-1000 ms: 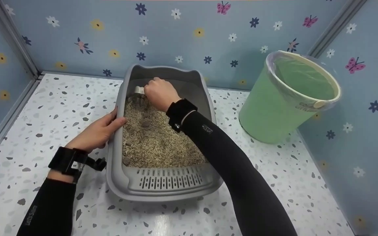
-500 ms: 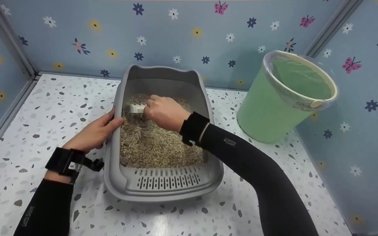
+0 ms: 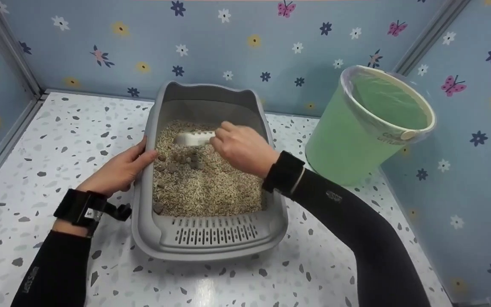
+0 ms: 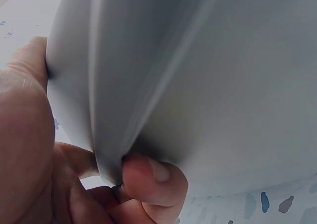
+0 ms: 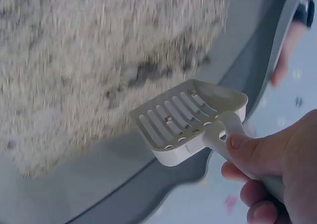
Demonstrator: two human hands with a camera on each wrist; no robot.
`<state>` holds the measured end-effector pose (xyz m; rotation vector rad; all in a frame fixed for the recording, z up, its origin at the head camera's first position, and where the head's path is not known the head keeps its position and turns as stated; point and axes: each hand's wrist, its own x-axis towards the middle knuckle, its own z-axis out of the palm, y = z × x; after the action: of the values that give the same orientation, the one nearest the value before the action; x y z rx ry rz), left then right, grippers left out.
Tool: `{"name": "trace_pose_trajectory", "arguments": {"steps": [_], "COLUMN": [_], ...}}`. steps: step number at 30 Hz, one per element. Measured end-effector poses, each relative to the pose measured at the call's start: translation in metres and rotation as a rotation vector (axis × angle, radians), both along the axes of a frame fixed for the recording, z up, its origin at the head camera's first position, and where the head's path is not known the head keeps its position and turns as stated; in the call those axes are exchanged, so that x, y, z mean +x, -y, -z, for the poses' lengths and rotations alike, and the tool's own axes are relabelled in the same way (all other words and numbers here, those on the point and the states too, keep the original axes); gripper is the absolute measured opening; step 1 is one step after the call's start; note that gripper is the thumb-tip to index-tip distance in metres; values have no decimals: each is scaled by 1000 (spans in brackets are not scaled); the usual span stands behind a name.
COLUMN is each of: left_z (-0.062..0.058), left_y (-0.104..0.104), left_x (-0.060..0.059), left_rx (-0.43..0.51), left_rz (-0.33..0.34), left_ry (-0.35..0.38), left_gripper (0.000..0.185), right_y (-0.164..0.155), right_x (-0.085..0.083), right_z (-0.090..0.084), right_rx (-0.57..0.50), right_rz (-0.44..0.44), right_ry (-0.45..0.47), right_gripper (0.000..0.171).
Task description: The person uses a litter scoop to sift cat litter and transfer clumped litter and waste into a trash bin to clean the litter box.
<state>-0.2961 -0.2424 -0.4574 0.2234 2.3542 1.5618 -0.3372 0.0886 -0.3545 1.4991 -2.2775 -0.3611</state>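
Left hand [image 3: 118, 170] grips the tray [image 3: 209, 250], mid-frame, we see; over litter [image 3: 211, 194] at frame centre, right hand [image 3: 244, 149] grips the scoop [image 3: 194, 138], now shifted right, clumps [image 3: 194, 161] showing: we'd judge litter's being loosened.

This is a small booth-like pet corner, whether in a home or a studio one cannot tell. Blue flowered walls [image 3: 205, 38] meet at metal corner strips [image 3: 429, 40] around a speckled white surface [image 3: 64, 147], where a litter tray [image 3: 211, 251] and a lined bin [image 3: 335, 140] stand.
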Motion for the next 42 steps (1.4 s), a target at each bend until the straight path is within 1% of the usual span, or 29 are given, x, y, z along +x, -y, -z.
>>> {"name": "trace_pose_trajectory", "arguments": {"steps": [2,4,8,11,14,16,19,22,24,27,30,32,34,36,38,40,42], "left_z": [0,1,3,4,4,3,2,1,0,0,1,2,3,2,1,0,-1], "left_y": [-1,-2,-5,-6,-7,-8,-7,-5,-3,0,2,3,4,3,2,1,1], "left_x": [1,2,3,4,3,3,3,2,3,2,2,2,1,1,0,0,0], "left_rx": [4,7,15,22,26,29,25,20,16,10,4,3,-6,-13,-14,-15,-12], "left_rz": [3,4,4,3,5,7,9,5,4,2,-1,-1,-3,-5,-5,-4,0], "left_ry": [-2,0,3,-4,-9,-9,-10,-9,-10,-14,-12,-7,-9,-12,-13,-14,-14], "left_gripper": [87,87,86,87,87,87,88,88,88,88,87,86,86,86,87,88,89], "right_y": [2,6,17,25,31,32,31,27,25,21,17,13,10,6,2,-3,-6], "right_x": [-17,-33,-59,-69,-70,-64,-46,-22,-4,22,40,48,51,52,51,53,57], "right_z": [-1,1,13,23,32,36,37,31,26,17,11,6,1,-7,-16,-24,-31], "right_rx": [-10,-3,30,51,73,86,117,148,159,151,131,119,93,47,-15,-71,-93], "right_rz": [81,151,228,256,254,233,190,143,113,73,33,16,30,61,72,35,-43], "right_ry": [4,7,-7,-9,2,-2,-23,-35,-25,1,20,22,41,70,105,140,155], "right_gripper": [19,19,22,26,29,30,29,24,20,16,16,16,14,12,12,13,13]}}
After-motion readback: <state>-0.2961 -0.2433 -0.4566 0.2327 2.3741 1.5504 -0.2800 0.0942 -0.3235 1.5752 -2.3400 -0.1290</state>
